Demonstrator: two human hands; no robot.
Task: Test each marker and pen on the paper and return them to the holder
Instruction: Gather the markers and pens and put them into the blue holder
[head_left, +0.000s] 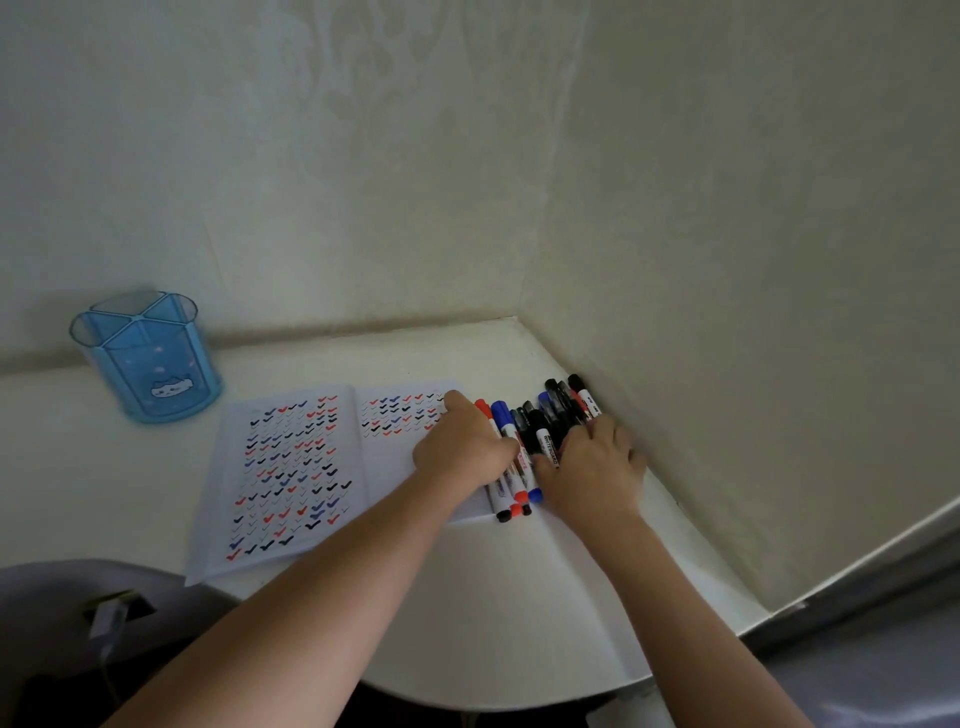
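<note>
Blue holder (148, 358) stands well left; both hands (462, 449) (597, 467) press loosely curled onto markers (524, 441) beside paper (291, 467)

Home study corner: wallpapered walls (467, 156), white desk (493, 597), cat-print pen holder (148, 358).

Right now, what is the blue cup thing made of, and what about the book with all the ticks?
The blue holder looks like see-through plastic: you can see its inner dividers through the tinted, smooth walls. The notebook looks like thin matte paper: flat white pages, no shine, with ink ticks on them. The markers seem to be plastic, with glossy caps, though that is harder to tell.
</note>
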